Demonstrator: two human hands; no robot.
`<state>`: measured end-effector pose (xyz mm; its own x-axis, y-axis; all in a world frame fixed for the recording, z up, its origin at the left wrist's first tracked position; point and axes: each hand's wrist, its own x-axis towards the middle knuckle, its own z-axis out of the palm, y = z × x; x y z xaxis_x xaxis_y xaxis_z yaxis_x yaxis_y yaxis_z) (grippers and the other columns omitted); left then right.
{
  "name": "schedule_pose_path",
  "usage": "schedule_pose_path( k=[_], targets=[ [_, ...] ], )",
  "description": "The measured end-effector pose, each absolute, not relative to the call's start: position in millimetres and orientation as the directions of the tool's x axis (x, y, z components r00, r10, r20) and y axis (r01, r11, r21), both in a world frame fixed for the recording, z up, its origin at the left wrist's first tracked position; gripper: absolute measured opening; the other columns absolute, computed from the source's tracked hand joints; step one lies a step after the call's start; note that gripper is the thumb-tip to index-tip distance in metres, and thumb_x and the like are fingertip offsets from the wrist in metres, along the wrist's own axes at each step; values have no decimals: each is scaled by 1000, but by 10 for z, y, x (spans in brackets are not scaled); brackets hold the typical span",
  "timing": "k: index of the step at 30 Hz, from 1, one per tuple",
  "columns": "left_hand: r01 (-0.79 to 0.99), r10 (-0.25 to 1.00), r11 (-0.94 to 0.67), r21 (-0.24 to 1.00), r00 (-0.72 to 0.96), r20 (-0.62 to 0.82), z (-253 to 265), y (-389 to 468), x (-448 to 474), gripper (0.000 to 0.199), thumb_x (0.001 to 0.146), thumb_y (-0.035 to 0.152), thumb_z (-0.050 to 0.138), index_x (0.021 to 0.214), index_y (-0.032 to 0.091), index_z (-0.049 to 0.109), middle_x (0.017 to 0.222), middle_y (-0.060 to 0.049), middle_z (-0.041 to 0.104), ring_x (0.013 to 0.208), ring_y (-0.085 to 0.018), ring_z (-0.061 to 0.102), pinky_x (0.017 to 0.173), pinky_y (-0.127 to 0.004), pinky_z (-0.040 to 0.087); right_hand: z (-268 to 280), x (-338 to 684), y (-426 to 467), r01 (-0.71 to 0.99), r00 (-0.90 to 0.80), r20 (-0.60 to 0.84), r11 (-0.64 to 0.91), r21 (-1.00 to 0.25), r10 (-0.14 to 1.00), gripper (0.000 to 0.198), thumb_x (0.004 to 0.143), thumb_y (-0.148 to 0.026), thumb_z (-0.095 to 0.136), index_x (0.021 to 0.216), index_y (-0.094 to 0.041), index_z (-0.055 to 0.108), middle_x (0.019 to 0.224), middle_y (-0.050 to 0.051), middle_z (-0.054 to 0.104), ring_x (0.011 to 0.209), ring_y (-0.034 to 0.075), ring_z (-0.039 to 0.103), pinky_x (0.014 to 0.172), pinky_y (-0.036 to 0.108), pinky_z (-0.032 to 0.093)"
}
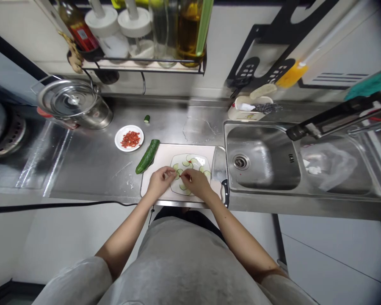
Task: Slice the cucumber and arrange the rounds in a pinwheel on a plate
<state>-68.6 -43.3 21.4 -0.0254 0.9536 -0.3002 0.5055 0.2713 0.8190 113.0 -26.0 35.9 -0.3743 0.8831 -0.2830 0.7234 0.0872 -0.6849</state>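
Observation:
My left hand (161, 181) reaches over the left side of a clear-looking squarish plate (202, 161), thumb and fingertips pressed together by the cucumber slices (175, 167). Opposite it, my right hand (196, 183) is closed in a pinch over the plate. Whatever either pinch holds is too small to make out. Thin pale-green slices lie in curved groups on the plate, one with a red bit in its middle. The plate rests on a light cutting board (161, 157). A cleaver (220, 163) lies along the board's right edge, its black handle toward me.
A cucumber (147, 156) lies across the board's left corner. Beyond it are a small white plate (117, 139) of red pieces and a cucumber end (147, 119). A lidded steel pot (97, 112) stands back left; a double sink (257, 186) is right. Bottles fill the rack (174, 67) above.

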Motion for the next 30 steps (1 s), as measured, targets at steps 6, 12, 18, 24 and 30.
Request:
schedule_pose_path(
  k=[6, 12, 18, 24, 30],
  targets=[
    [605, 962, 271, 749, -145, -231, 102, -298, -776, 22, 79, 36, 61, 92, 20, 69, 76, 1, 65, 59, -10, 48, 60, -23, 37, 235, 1034, -128, 824, -284, -375, 25, -566, 882, 20, 93, -27, 46, 88, -19, 63, 87, 4, 68, 78, 17, 57, 61, 26, 33],
    [671, 954, 299, 678, -190, -232, 43, -305, -670, 16, 80, 30, 60, 90, 21, 68, 84, -1, 65, 74, -14, 56, 70, -25, 41, 149, 936, -94, 868, -325, -398, 103, -486, 858, 25, 98, -27, 38, 97, -18, 61, 101, 7, 66, 86, 18, 58, 65, 27, 35],
    [720, 943, 327, 612, -213, -254, 16, -259, -638, 12, 79, 31, 63, 86, 22, 67, 87, -2, 62, 82, -16, 57, 73, -26, 40, 97, 903, -73, 879, -340, -394, 140, -455, 854, 27, 99, -29, 35, 98, -18, 60, 101, 7, 66, 85, 18, 58, 66, 27, 35],
    [746, 943, 321, 584, -194, -271, -23, -253, -599, 14, 79, 34, 65, 87, 22, 65, 88, -2, 60, 85, -16, 56, 72, -26, 39, 82, 903, -58, 884, -347, -401, 153, -441, 848, 28, 99, -29, 34, 101, -17, 60, 102, 8, 65, 87, 19, 57, 67, 28, 35],
    [759, 944, 314, 570, -188, -271, -50, -242, -565, 15, 79, 35, 66, 86, 23, 65, 89, -2, 59, 84, -16, 56, 70, -25, 38, 71, 899, -46, 886, -353, -402, 163, -434, 845, 30, 100, -31, 33, 99, -17, 59, 100, 8, 65, 85, 18, 57, 65, 28, 34]
  ],
)
